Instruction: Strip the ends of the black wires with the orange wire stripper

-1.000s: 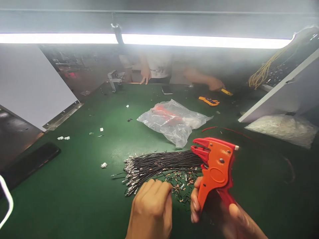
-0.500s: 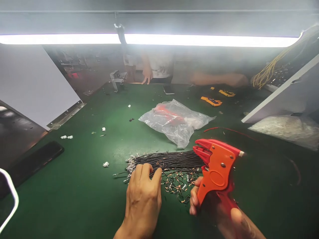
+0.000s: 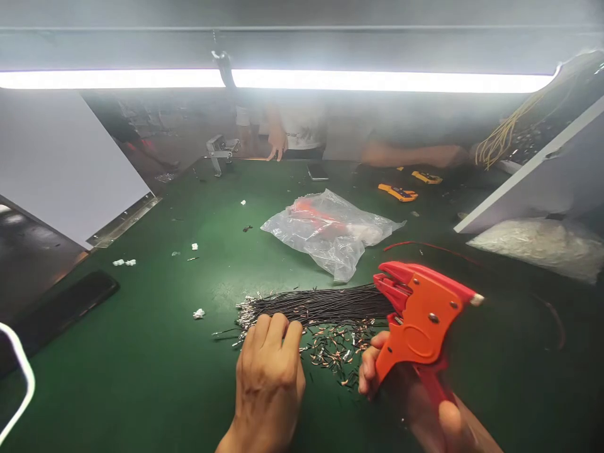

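Note:
My right hand (image 3: pixel 377 365) is wrapped round the handles of an orange and red wire stripper (image 3: pixel 419 321), whose jaws point left and up. Behind those jaws runs a bundle of thin black wires (image 3: pixel 321 302), its metal-tipped ends to the left. At the near edge of this bundle is my left hand (image 3: pixel 271 371), back up, fingers bent and close together. Its fingertips are hidden, so whatever they pinch does not show. Between the two hands lie many short black and copper wire scraps (image 3: pixel 333 349).
Beyond the wires lies a clear plastic bag (image 3: pixel 330 233) with something red inside. Two yellow hand tools (image 3: pixel 399 192) and a phone (image 3: pixel 318 171) are farther back. A dark long object (image 3: pixel 70 308) lies left. A person's hand (image 3: pixel 278 141) rests at the far edge.
The wire stripper has moved slightly right and tilted a little, its handles more apart. My left hand's index finger has drawn in against the other fingers.

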Demonstrator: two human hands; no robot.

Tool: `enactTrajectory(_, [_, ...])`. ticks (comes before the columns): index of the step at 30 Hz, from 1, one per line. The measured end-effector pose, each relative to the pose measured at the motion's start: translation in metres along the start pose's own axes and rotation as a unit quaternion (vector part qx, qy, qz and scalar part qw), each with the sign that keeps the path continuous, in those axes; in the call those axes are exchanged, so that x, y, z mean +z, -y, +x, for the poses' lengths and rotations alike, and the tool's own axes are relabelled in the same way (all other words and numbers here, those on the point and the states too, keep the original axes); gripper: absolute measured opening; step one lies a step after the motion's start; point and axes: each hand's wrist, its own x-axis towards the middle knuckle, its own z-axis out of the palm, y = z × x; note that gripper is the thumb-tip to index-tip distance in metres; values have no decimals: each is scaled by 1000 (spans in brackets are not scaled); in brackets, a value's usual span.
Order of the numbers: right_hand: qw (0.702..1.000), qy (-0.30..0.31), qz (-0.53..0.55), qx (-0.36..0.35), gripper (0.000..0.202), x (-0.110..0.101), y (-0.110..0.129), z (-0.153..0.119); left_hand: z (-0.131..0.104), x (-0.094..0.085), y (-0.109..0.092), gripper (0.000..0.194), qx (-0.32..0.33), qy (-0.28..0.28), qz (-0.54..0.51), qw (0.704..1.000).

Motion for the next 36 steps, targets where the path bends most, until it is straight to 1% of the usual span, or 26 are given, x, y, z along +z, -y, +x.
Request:
enactTrajectory(3, [998, 15, -60, 13, 61, -7, 3, -1, 1, -7, 1, 17, -6, -61, -95, 994])
enactTrajectory(4, [997, 20, -72, 25, 61, -9, 3, -1, 1, -9, 1, 15, -23, -67, -142, 987])
enactTrajectory(5, [996, 24, -80, 36, 62, -11, 3, -1, 1, -11, 1, 12, -56, -57, -194, 978])
enactTrajectory(6, [995, 30, -78, 45, 62, -12, 1, -1, 2, -12, 0, 8, -103, -29, -249, 963])
enactTrajectory(7, [996, 36, -67, 51, 63, -13, 0, 0, 3, -14, -1, 7, -162, 8, -308, 937])
enactTrajectory(8, [997, 41, -48, 54, 64, -13, -3, 1, 4, -15, -2, 9, -225, 45, -369, 901])
enactTrajectory(9, [997, 46, -29, 57, 65, -12, -5, 2, 7, -15, -4, 13, -288, 81, -429, 853])
enactTrajectory(10, [997, 52, -12, 59, 65, -11, -7, 3, 9, -16, -5, 17, -339, 100, -484, 801])
enactTrajectory(12, [997, 51, 17, 59, 64, -7, -10, 5, 15, -18, -7, 24, -412, 95, -565, 708])
enactTrajectory(13, [997, 43, 28, 57, 63, -4, -11, 6, 17, -19, -8, 27, -435, 77, -593, 674])
enactTrajectory(14, [997, 33, 44, 59, 61, -2, -11, 6, 19, -21, -8, 28, -453, 59, -612, 646])
enactTrajectory(15, [996, 20, 58, 60, 57, 0, -10, 7, 21, -22, -8, 29, -466, 40, -626, 624])
enactTrajectory(17, [996, 0, 65, 54, 51, 4, -8, 7, 23, -25, -6, 28, -481, 9, -642, 597])
enactTrajectory(19, [997, -12, 60, 45, 47, 5, -6, 6, 24, -27, -5, 27, -484, -8, -649, 587])
enactTrajectory(20, [997, -14, 62, 41, 47, 5, -5, 6, 24, -28, -5, 26, -482, -14, -647, 590])
enactTrajectory(22, [996, -17, 75, 41, 50, 5, -3, 6, 23, -27, -7, 27, -475, -18, -638, 606])
enactTrajectory(25, [994, -6, 90, 57, 54, 5, -1, 8, 19, -22, -11, 25, -449, 1, -633, 630])
enactTrajectory(28, [992, 14, 86, 92, 57, 6, 1, 9, 14, -18, -17, 20, -423, 22, -643, 638])
enactTrajectory(31, [993, 19, 56, 105, 57, 7, -2, 8, 11, -16, -21, 16, -416, 27, -636, 649])
enactTrajectory(34, [990, -15, 50, 128, 55, 7, -5, 5, 9, -17, -21, 19, -402, 24, -630, 664])
enactTrajectory(36, [990, -44, 49, 126, 52, 6, -5, 4, 10, -18, -18, 23, -395, 15, -633, 665])
